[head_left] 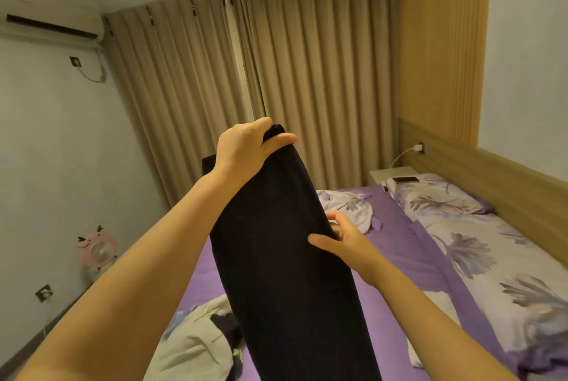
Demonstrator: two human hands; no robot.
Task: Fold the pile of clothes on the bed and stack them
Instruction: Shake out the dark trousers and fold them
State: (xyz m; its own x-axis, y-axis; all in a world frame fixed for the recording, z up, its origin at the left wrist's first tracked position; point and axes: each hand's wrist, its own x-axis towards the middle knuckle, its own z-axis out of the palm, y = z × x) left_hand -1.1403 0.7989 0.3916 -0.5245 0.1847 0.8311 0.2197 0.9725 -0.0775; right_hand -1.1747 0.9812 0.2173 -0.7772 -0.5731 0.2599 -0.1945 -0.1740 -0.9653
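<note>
A long dark navy garment point(285, 257), seemingly trousers, hangs in the air above the purple bed point(396, 257). My left hand point(246, 150) grips its top end, raised high in front of the curtains. Lower down, my right hand point(344, 239) pinches the garment's right edge, thumb on the front and fingers behind. The cloth falls out of the bottom of the frame. A pile of light and dark clothes point(199, 340) lies on the bed at the lower left, partly hidden by the garment.
A floral quilt point(491, 260) and pillow point(436, 193) cover the bed's right side along the wooden headboard point(491, 174). A crumpled floral cloth point(347, 205) lies at the far end. A phone point(405, 179) rests on the pillow's far end by a nightstand point(390, 172). A pink fan point(96, 250) stands by the left wall.
</note>
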